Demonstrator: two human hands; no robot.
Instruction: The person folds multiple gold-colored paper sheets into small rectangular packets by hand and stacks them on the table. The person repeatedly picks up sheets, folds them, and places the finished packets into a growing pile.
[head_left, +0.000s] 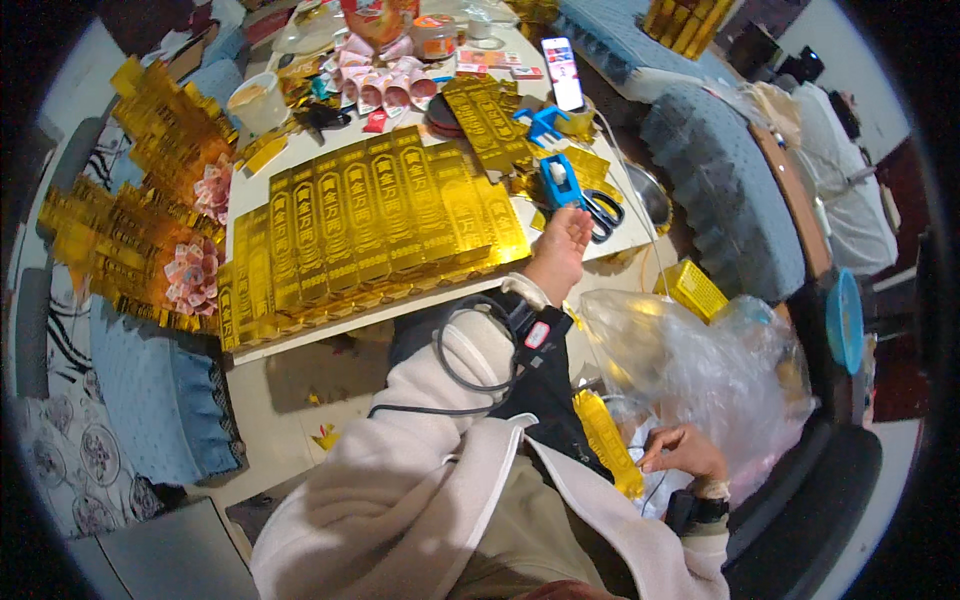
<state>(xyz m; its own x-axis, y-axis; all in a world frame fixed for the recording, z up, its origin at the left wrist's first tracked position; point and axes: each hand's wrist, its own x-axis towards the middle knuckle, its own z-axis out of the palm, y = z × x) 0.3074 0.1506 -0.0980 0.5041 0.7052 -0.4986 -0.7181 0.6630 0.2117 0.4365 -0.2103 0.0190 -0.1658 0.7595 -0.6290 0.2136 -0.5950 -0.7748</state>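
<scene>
My left hand (562, 246) lies palm-up over the table's right edge. Its fingertips are by the lower end of a blue tape dispenser (559, 182) and the dark handles of scissors (604, 214); whether they grip anything is unclear. Low on the right, the thumb and forefinger of my right hand (688, 451) pinch the edge of a long gold foil strip (604, 441), which hangs beside my leg. Overlapping embossed gold foil sheets (360, 206) cover the table's near left part. More gold sheets (491, 124) lie behind the dispenser.
Pink paper cones (386, 88), a white tub (257, 105) and a propped phone (564, 73) stand farther back on the white table (622, 225). Gold foil pieces with pink paper flowers (191, 276) rest at left. A clear plastic bag (697, 375) bulges beside my right hand.
</scene>
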